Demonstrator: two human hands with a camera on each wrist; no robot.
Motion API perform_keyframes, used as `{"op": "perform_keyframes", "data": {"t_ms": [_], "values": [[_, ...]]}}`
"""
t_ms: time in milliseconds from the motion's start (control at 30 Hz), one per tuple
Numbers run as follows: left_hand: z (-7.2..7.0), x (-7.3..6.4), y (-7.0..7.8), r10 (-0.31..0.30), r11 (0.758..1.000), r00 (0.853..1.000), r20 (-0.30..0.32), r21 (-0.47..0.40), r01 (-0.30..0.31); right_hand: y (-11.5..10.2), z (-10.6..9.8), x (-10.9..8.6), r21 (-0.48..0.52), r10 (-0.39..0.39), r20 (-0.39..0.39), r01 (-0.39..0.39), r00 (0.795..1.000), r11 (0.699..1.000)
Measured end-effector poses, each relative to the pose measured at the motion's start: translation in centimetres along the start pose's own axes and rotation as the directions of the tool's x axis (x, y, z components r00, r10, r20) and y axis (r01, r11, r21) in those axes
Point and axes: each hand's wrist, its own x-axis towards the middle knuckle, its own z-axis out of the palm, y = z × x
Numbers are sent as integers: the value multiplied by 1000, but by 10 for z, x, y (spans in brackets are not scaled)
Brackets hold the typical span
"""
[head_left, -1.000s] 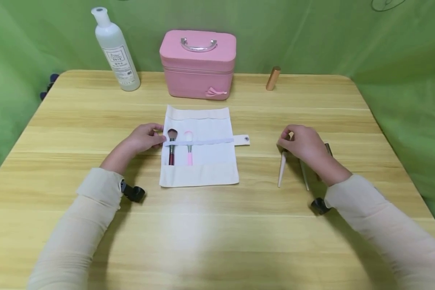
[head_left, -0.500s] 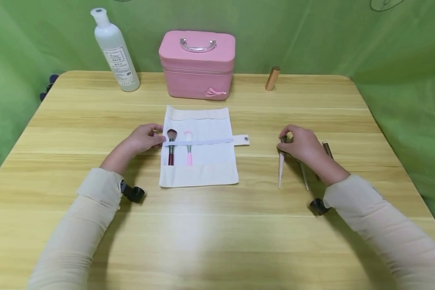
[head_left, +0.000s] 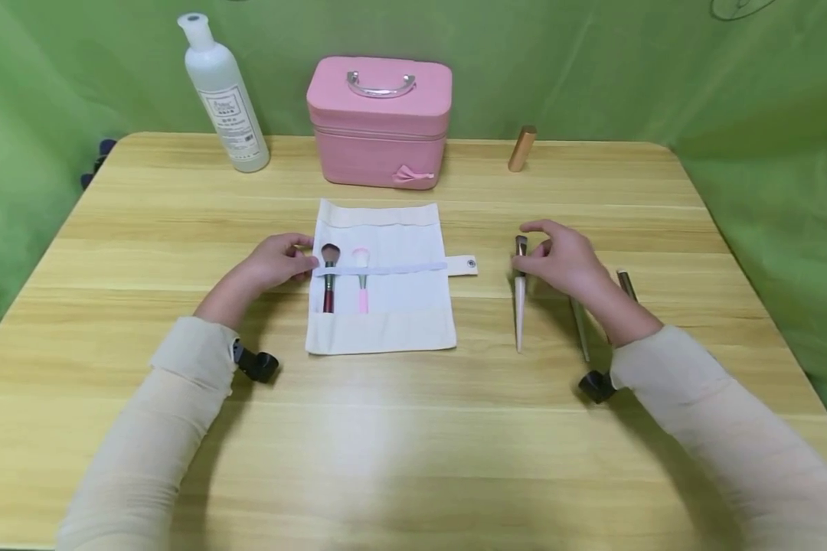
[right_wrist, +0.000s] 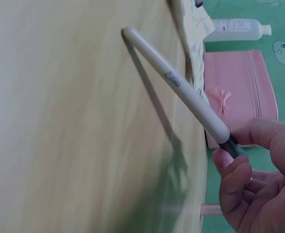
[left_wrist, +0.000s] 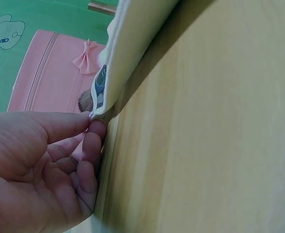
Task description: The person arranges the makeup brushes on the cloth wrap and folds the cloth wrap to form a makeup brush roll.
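Observation:
My left hand (head_left: pixel 276 262) pinches the left edge of a white fabric brush roll (head_left: pixel 406 295) between thumb and forefinger, as the left wrist view shows. Tucked under the roll's elastic strap are a dark-red-handled makeup brush (head_left: pixel 328 298) and a pink makeup brush (head_left: pixel 362 298). My right hand (head_left: pixel 565 264) pinches a pale-handled makeup brush (head_left: pixel 520 310) near its dark ferrule. In the right wrist view that brush's handle (right_wrist: pixel 176 85) slants with its tip close over the table. Partly behind the right hand and wrist lie another slim brush (head_left: pixel 580 329) and a dark-handled item (head_left: pixel 626 285).
A pink case (head_left: pixel 379 145) with a metal handle stands behind the roll. To its left is a tall white bottle (head_left: pixel 229 115); a copper-coloured tube (head_left: pixel 522 149) stands at the back right. The roll's snap tab (head_left: pixel 463 265) points right.
My right hand has lifted the pale-handled brush and shifted it left, away from the other slim brush. The left hand keeps its pinch on the roll's edge.

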Motion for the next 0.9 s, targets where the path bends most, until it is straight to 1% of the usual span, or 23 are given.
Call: {"op": "perform_keyframes", "data": {"t_ms": [233,367,467,567,633,700,800,900], "values": [[1,1,0,-4,1000,1000,-7,-7,4,-26,12,16,110,-54,-68,61,996,992],[1,1,-1,-6,1000,1000,-5,-8,6,-45,20,30,200,-51,-97,70,994,977],[1,3,-2,-5,1000,1000,-3,-11,5,-59,28,43,304,-17,-109,49,994,951],[0,4,-2,-8,1000,1000,0,-20,8,-71,38,56,417,23,-123,31,992,908],[0,4,-2,-12,1000,1000,1,-27,12,-78,46,66,470,36,-137,33,990,882],[0,4,-2,-16,999,1000,-2,-31,16,-85,53,75,499,45,-149,35,988,866],[0,4,-3,-17,999,1000,-4,-35,16,-94,62,87,496,51,-160,36,986,868],[-1,4,-3,-16,999,1000,-3,-39,16,-101,70,96,455,40,-170,43,985,889]]}}
